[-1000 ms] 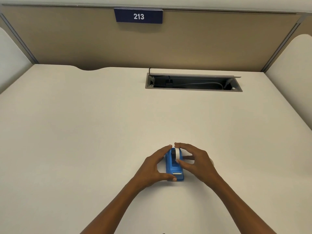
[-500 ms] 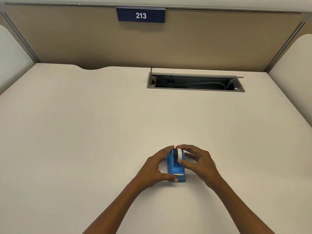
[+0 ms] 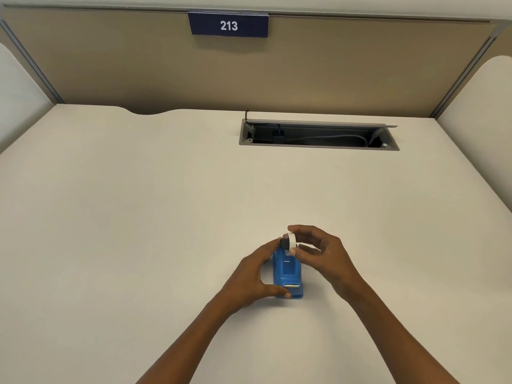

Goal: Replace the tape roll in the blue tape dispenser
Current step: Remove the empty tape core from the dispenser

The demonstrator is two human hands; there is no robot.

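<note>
The blue tape dispenser [image 3: 287, 273] stands on the pale desk [image 3: 138, 217], its metal cutter facing me. My left hand [image 3: 250, 275] clasps its left side, thumb at the front corner and a fingertip at the back. My right hand [image 3: 322, 254] pinches the white tape roll [image 3: 291, 241] between thumb and fingers. The roll sits on a black hub and is raised just above the dispenser's rear cradle.
An open grey cable tray [image 3: 318, 135] with a plug and cord is set into the desk at the back. A tan partition with a blue sign reading 213 [image 3: 228, 25] closes the far side. White side panels [image 3: 482, 106] stand left and right.
My right hand has lifted the white tape roll up out of the dispenser's cradle. My left hand has kept its hold on the dispenser.
</note>
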